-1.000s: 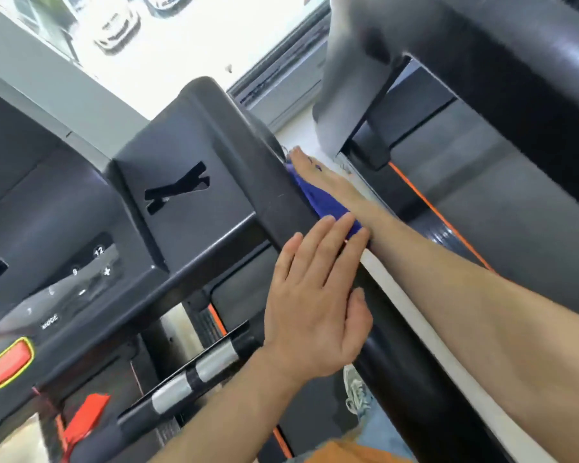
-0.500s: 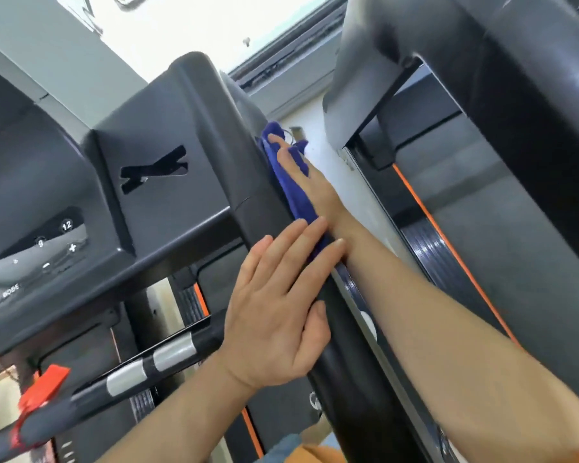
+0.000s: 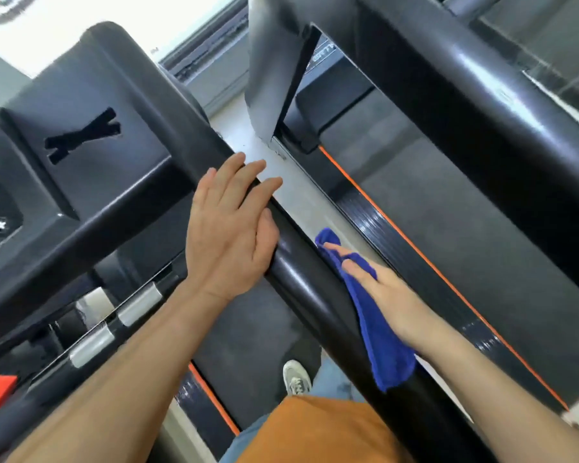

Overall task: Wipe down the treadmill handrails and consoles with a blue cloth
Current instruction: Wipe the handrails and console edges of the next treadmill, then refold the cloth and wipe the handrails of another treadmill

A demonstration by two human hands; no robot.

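Right hand: grip not clamped, fingers straight, pressing blue cloth flat against the outer side of the black handrail; cloth's lower end hangs along the rail. Left hand: grip apart too, fingers straight, palm resting on top of the same handrail, further up, just beside the console. Below, between the arms: grey shoe on treadmill belt

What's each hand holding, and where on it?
Right hand presses the blue cloth by its upper end against the handrail; left hand lies flat on it. Neither grips.
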